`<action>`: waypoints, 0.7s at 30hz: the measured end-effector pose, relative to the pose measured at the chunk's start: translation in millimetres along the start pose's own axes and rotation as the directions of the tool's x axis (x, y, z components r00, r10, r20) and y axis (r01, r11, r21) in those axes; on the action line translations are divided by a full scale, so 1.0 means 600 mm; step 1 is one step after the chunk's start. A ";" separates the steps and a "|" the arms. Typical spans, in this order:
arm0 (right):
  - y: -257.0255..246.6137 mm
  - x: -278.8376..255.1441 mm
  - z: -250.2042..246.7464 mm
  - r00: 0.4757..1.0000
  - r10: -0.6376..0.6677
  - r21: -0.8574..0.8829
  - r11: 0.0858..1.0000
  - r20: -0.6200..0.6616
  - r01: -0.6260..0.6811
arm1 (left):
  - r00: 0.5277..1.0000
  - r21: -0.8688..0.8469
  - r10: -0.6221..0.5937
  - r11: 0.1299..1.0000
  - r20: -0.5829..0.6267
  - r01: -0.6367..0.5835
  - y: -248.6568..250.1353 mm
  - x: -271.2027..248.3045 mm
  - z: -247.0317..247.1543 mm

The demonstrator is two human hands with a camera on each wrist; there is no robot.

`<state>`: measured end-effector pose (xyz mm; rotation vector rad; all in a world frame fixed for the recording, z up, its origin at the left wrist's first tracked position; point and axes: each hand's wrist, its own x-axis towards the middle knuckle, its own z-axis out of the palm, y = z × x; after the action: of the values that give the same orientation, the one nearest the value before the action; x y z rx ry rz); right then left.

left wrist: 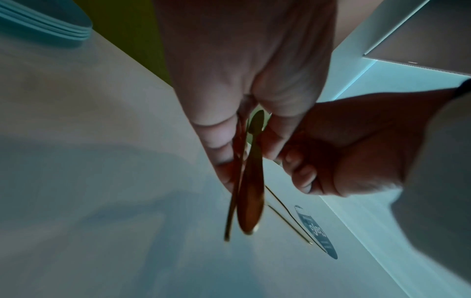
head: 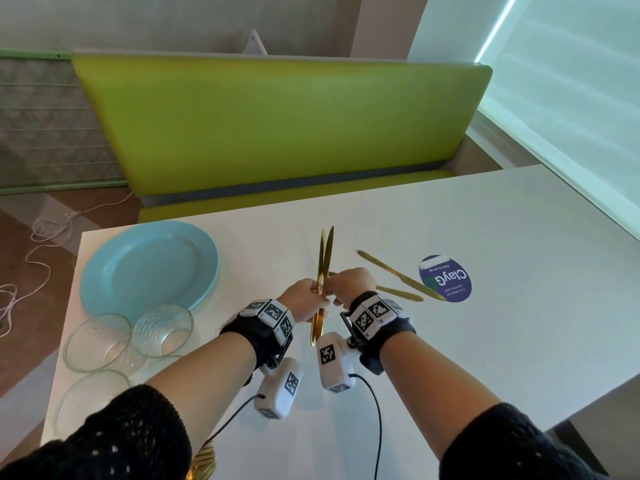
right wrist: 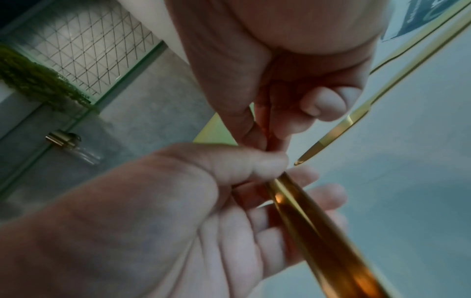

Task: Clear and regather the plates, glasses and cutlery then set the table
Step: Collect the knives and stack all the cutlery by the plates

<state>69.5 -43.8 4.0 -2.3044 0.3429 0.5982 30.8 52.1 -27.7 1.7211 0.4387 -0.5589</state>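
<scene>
Here the left hand [head: 304, 299] has its fingers [left wrist: 219, 141] curled round a small bundle of gold cutlery [head: 323, 271], held upright above the desk [head: 485, 341]; the handles fan out above the fist and the lower ends hang below it, clear of the surface; the right hand [head: 349, 284] sits just beside the left, touching it, its thumb and fingers [right wrist: 323, 104] pinching the same bundle at the top of the left fist. Two more gold pieces lie flat on the desk to the right; a gold knife [head: 398, 273] runs slantwise with one end resting on a round blue sticker [head: 450, 284], and a second gold piece [head: 398, 292] lies nearer the right wrist, partly hidden by the hand.

The desk is white; at its left end sits a pale blue plate [head: 149, 268], and just in front of it stand clear glasses [head: 128, 337], close together near the edge; a black-sleeved forearm crosses each side. Behind the desk runs a green bench seat [head: 277, 126]; a white cord [head: 41, 244] trails on the brown floor at left, and a pale blind covers the right wall.

From the left wrist the blue is seen to be a stack of plates [left wrist: 51, 26], rims layered; the right wrist view shows a wire-gridded glass panel [right wrist: 89, 48] that the head view only hints at.
</scene>
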 end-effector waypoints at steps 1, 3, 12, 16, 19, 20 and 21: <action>0.002 0.007 0.006 1.000 0.000 0.019 1.000 0.010 0.000 | 1.000 0.009 0.014 1.000 -0.015 -0.014 -0.001 0.002 0.001; 0.004 0.020 0.015 0.996 -0.022 0.020 1.000 0.091 0.020 | 0.998 0.018 0.041 0.999 -0.050 -0.040 -0.001 0.003 0.001; 0.030 0.059 -0.008 0.995 -0.104 -0.178 0.979 -0.003 0.102 | 0.988 -0.171 -0.043 0.985 -0.151 0.017 -0.001 0.025 -0.017; 0.066 0.086 -0.055 0.987 -0.115 -0.493 0.869 -0.113 0.045 | 0.982 -0.223 -0.071 0.974 -0.173 0.031 -0.006 0.032 -0.030; 0.096 0.101 -0.066 0.989 -0.133 -0.659 0.750 -0.070 0.054 | 0.979 -0.250 -0.073 0.968 -0.193 0.023 -0.009 0.041 -0.034; 0.104 0.104 -0.064 0.989 -0.136 -0.694 0.717 -0.053 0.061 | 0.979 -0.257 -0.070 0.966 -0.191 0.019 -0.009 0.042 -0.034; 0.111 0.106 -0.061 0.989 -0.141 -0.714 0.697 -0.047 0.065 | 0.980 -0.260 -0.064 0.965 -0.188 0.013 -0.008 0.045 -0.033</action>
<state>108.5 -121.3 -43.9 -3.0905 0.0019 0.6325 52.2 72.1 -44.0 1.5231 0.6570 -0.3438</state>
